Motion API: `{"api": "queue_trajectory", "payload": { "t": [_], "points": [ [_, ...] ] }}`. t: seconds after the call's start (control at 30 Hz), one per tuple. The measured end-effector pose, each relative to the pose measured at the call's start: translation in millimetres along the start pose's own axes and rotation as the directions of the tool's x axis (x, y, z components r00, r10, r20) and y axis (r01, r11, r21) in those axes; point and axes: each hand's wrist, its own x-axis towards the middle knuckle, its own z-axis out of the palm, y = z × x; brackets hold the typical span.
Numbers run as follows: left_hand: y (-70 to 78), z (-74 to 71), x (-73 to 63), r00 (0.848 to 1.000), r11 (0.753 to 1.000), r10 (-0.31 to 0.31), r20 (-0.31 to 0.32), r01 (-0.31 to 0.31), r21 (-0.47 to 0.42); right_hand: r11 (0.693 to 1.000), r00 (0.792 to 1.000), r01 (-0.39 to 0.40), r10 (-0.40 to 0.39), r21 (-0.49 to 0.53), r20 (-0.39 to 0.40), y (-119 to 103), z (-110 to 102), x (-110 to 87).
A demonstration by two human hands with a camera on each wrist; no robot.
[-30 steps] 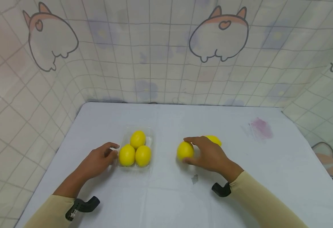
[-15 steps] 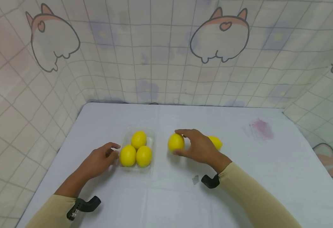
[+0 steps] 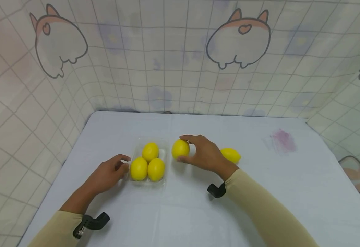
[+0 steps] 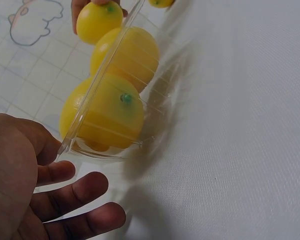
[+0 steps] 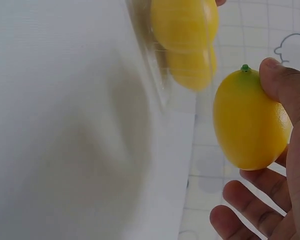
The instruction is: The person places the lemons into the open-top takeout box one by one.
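My right hand (image 3: 206, 154) grips a yellow lemon (image 3: 180, 149) between thumb and fingers, held just off the right side of a clear plastic tray (image 3: 163, 153). A small green stem nub shows on this lemon (image 5: 250, 120) in the right wrist view. Inside the tray sit 3 more lemons: a back lemon (image 3: 150, 151), a front left lemon (image 3: 138, 168) and a front right lemon (image 3: 156, 169). My left hand (image 3: 109, 174) rests at the tray's left side, thumb and index fingertips right at its rim, the other fingers spread loosely in the left wrist view.
Another lemon (image 3: 230, 155) lies on the white table (image 3: 192, 219), just behind my right wrist. A pinkish stain (image 3: 283, 140) marks the tabletop at the back right. Patterned cloth (image 3: 180, 61) hangs along the back and both sides.
My right hand has carried its lemon left and away from me, towards the tray, uncovering more of the lemon on the table. My left hand has stayed beside the tray.
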Motion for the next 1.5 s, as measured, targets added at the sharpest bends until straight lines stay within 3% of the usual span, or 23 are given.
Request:
{"api": "queue_trajectory", "payload": {
  "t": [0.63,0.93,1.23,1.5],
  "points": [
    [2.1,-1.0,-1.8,1.0,1.0,0.001,-0.003,-0.001,-0.003,1.0,0.999,0.004,-0.004,0.001,0.046,-21,14,30.4],
    [4.9,-1.6,-1.9,1.0,1.0,-0.027,0.005,0.027,-0.012,0.998,0.996,0.011,-0.006,-0.056,0.085,-31,22,43.0],
    [6.3,-0.3,-0.8,1.0,1.0,-0.016,0.008,0.016,-0.013,0.994,0.987,0.008,0.01,-0.107,0.163,-41,26,49.8],
    [6.7,0.3,0.6,1.0,1.0,-0.019,0.01,0.019,-0.001,0.994,0.983,0.018,0.002,-0.107,0.184,-42,31,52.3]
  ]
}}
